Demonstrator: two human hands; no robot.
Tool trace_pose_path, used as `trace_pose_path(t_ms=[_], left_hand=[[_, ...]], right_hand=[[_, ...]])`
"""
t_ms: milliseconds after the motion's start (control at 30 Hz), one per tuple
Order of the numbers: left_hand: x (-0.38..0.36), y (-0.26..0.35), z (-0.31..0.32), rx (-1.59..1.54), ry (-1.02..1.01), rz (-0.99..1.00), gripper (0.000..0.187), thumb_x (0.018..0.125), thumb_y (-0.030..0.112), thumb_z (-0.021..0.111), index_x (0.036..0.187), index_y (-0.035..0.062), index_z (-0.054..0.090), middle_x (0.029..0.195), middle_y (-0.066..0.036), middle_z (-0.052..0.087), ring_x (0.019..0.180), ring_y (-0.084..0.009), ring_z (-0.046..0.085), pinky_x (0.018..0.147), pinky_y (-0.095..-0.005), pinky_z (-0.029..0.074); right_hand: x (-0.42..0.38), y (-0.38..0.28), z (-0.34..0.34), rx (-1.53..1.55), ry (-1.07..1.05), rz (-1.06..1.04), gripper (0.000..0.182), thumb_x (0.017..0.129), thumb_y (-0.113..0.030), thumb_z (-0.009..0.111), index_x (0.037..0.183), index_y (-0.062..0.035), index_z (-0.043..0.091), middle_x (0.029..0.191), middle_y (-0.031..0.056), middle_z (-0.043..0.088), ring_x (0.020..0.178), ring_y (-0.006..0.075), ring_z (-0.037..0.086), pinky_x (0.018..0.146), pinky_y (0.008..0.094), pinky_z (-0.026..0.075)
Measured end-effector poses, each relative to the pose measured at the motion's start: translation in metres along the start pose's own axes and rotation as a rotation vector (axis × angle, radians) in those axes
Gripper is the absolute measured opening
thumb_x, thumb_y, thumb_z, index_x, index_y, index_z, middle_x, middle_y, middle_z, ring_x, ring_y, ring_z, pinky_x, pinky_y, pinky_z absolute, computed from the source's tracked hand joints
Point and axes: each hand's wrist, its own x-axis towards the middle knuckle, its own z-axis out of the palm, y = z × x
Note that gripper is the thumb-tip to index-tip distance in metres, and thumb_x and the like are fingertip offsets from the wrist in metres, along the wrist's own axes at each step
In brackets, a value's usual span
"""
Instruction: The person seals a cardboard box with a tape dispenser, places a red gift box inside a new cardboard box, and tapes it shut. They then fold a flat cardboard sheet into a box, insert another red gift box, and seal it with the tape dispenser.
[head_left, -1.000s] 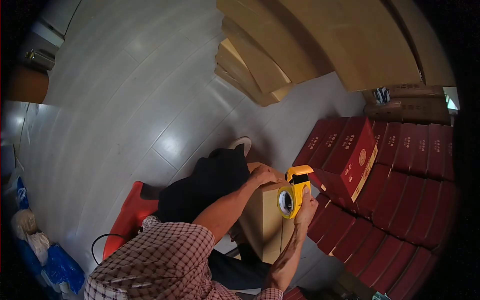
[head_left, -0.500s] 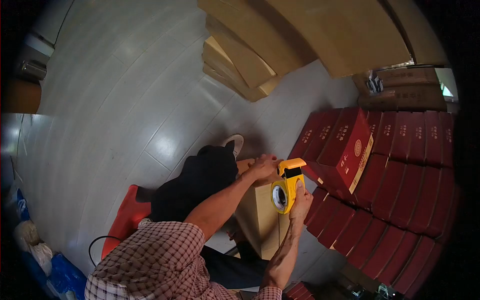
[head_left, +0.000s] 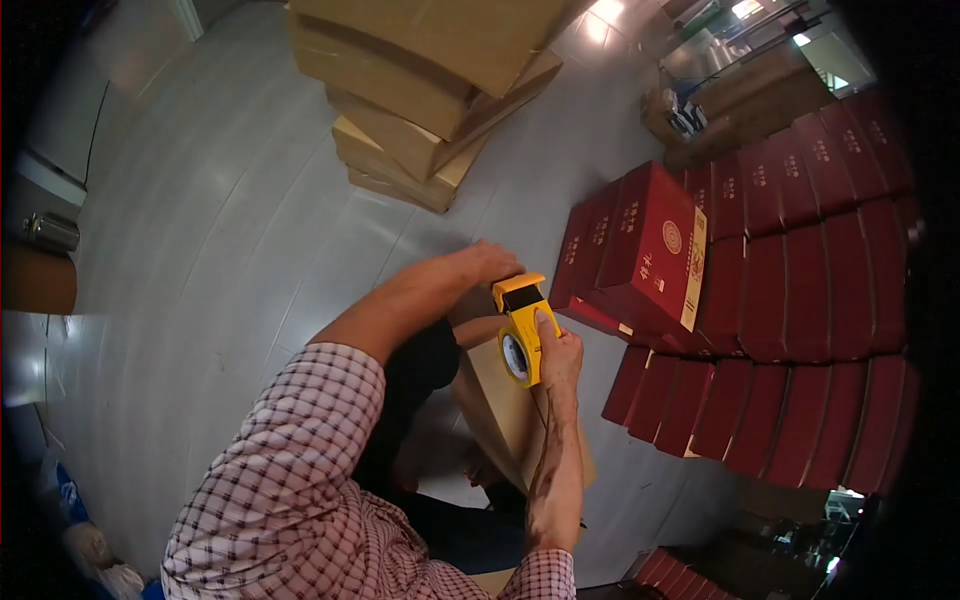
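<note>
My right hand [head_left: 562, 362] grips a yellow tape dispenser [head_left: 534, 345], with a roll of tape [head_left: 514, 354] showing in its round side. Below the dispenser is a tan cardboard box [head_left: 492, 392], tilted between my legs. My left hand [head_left: 488, 262] is beside the orange-yellow head of the dispenser, its fingers drawn together. Whatever those fingers hold, if anything, is too small to make out. The far end of the box is partly hidden behind my left arm and the dispenser.
Stacked dark red boxes [head_left: 770, 300] fill the right side, with a few standing nearer [head_left: 640, 250]. A pile of cardboard cartons [head_left: 420, 60] stands ahead on the grey floor [head_left: 230, 200]. A metal cylinder [head_left: 52, 232] is at the far left.
My view has shifted. My left hand has moved up from the box's far end to beside the dispenser's head. My right hand still holds the tape dispenser, now further left and higher in view.
</note>
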Motion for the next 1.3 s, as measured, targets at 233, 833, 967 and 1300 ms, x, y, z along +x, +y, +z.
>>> trace_pose_path(t_ms=[233,833,967,1300], left_hand=[[0.020,0.027,0.083,-1.567,-0.066,-0.054,0.032,0.098,0.033,0.071,0.122,0.0115,0.068,0.108,-0.005,0.070,0.101,-0.0177,0.066,0.089,-0.0383,0.054],[0.061,0.016,0.172,-2.118,0.073,-0.009,0.025,0.107,0.035,0.064,0.113,0.0106,0.068,0.106,-0.007,0.070,0.101,-0.0192,0.068,0.091,-0.0360,0.057],[0.052,0.023,0.165,-2.155,0.041,0.177,0.026,0.104,0.028,0.064,0.111,0.0033,0.061,0.102,-0.009,0.067,0.097,-0.0184,0.066,0.091,-0.0344,0.055],[0.025,0.029,0.135,-1.746,-0.048,0.154,0.025,0.106,0.030,0.066,0.116,0.0064,0.066,0.108,-0.003,0.067,0.102,-0.0127,0.061,0.091,-0.0313,0.052]], right_hand=[[0.000,0.010,-0.001,-0.078,-0.021,0.029,0.064,0.096,-0.053,0.068,0.086,0.0096,0.073,0.069,0.0131,0.068,0.066,0.0150,0.061,0.065,0.0386,0.051],[-0.017,0.017,-0.006,-0.005,0.029,-0.107,0.048,0.099,-0.039,0.073,0.086,0.0058,0.065,0.066,0.0043,0.059,0.067,0.0089,0.049,0.058,0.0328,0.044],[-0.022,0.033,-0.010,0.071,0.014,-0.160,0.049,0.099,-0.040,0.073,0.084,0.0053,0.062,0.066,0.0031,0.058,0.068,0.0087,0.048,0.057,0.0328,0.043],[-0.036,0.037,-0.044,0.237,-0.066,-0.036,0.040,0.099,-0.034,0.075,0.086,0.0023,0.067,0.073,-0.0030,0.060,0.070,0.0056,0.050,0.058,0.0286,0.044]])
